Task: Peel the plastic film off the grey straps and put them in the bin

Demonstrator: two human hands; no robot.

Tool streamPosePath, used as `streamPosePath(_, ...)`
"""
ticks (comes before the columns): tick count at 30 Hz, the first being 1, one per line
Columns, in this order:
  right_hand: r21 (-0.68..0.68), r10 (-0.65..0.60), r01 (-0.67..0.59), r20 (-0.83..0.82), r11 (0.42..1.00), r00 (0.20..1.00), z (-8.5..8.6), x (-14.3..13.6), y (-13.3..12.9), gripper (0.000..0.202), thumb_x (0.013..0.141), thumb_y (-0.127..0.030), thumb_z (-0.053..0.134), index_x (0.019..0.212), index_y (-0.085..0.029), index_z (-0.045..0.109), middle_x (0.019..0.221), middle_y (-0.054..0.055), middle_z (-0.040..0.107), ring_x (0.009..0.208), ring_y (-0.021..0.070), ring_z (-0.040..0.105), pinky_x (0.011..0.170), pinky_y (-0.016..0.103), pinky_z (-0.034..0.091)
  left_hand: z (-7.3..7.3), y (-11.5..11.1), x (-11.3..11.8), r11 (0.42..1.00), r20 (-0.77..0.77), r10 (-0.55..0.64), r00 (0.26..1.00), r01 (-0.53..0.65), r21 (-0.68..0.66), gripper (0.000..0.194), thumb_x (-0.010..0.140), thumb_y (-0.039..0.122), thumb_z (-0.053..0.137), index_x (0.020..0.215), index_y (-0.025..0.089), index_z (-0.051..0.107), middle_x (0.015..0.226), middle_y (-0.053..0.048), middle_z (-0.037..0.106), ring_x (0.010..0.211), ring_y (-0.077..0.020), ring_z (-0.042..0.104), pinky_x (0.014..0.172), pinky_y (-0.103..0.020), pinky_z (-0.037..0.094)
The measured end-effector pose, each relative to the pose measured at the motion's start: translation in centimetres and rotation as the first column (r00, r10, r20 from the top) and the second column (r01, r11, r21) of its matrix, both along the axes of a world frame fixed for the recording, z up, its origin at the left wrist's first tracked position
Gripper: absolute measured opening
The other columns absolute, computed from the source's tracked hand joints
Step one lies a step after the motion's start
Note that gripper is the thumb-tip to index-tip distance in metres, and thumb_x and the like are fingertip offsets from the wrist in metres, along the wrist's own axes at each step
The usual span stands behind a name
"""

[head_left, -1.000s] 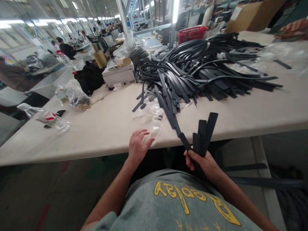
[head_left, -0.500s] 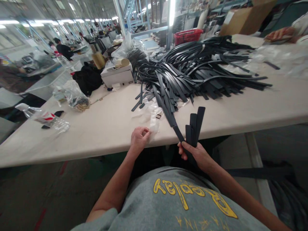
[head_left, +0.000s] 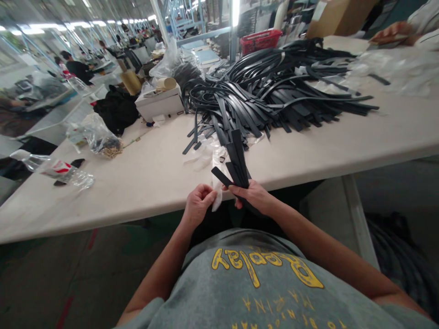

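Black straps (head_left: 237, 160), several together with their ends fanned upward, are gripped in my right hand (head_left: 255, 195) at the table's front edge. Close on its left, my left hand (head_left: 200, 203) is closed, thumb and finger pinching a thin, whitish translucent strip (head_left: 217, 196) that looks like plastic or tape. The held strap ends lie in front of a big heap of similar black straps (head_left: 236, 103) on the table. Just beyond my hands is a small dark rectangular piece (head_left: 222, 159) among crumpled white film (head_left: 202, 150). The lower part of the held straps is hidden behind my right hand.
On the pale table (head_left: 144, 183) are a plastic bottle (head_left: 56, 168), a clear bag of small parts (head_left: 103, 139) and a white box (head_left: 159, 104). A red basket (head_left: 260, 42) stands behind the heap. Another person's hand (head_left: 391, 33) rests at far right.
My right hand has moved left with the straps, bringing them beside my left hand. My left hand has drawn the whitish strip toward me past the table edge. The view has shifted slightly.
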State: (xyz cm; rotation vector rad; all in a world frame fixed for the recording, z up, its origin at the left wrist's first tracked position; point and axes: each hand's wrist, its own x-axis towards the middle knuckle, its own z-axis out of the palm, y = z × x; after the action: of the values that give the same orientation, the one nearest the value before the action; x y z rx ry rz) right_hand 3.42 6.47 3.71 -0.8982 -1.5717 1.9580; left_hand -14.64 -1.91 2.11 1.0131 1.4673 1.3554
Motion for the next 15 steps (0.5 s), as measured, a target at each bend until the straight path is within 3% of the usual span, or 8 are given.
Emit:
streamPosePath(5,0.091,-0.044,0.042,0.024,0.995,0.999,1.4,-1.2,0.4,0.045,0.074,-0.051,0.070,0.091,-0.010,0.073,0.045,-0.005,0.055,0.040,0.0094,0.050,0.044,0.022,0.039,-0.2,-0.5,1.1,0.999,0.027,-0.010,1.000,0.011,-0.043,0.027,0.068,0.036,0.077,0.069,0.018,0.056,0.053,0.007,0.056,0.047,-0.0069,0.048,0.048,-0.019,0.034)
streamPosePath(10,0.243,-0.038,0.017,0.084,0.970,0.996,1.2,-0.7,0.4,0.038,0.074,-0.048,0.069,0.079,-0.010,0.073,0.043,-0.004,0.056,0.038,0.0094,0.051,0.042,0.021,0.038,-0.4,-0.4,1.7,0.997,0.107,-0.050,0.993,0.056,-0.055,0.028,0.066,0.035,0.079,0.074,0.018,0.058,0.055,0.005,0.061,0.049,-0.0080,0.051,0.052,-0.020,0.039)
streamPosePath(15,0.373,-0.047,0.014,0.080,0.928,0.996,1.1,-0.4,0.0,0.030,0.078,-0.042,0.064,0.074,-0.012,0.070,0.043,-0.005,0.053,0.037,0.0092,0.050,0.039,0.020,0.038,-0.4,-0.2,2.6,0.963,0.297,-0.189,0.936,0.235,-0.128,0.034,0.061,0.035,0.084,0.085,0.016,0.068,0.068,0.001,0.067,0.056,-0.0096,0.055,0.056,-0.022,0.042)
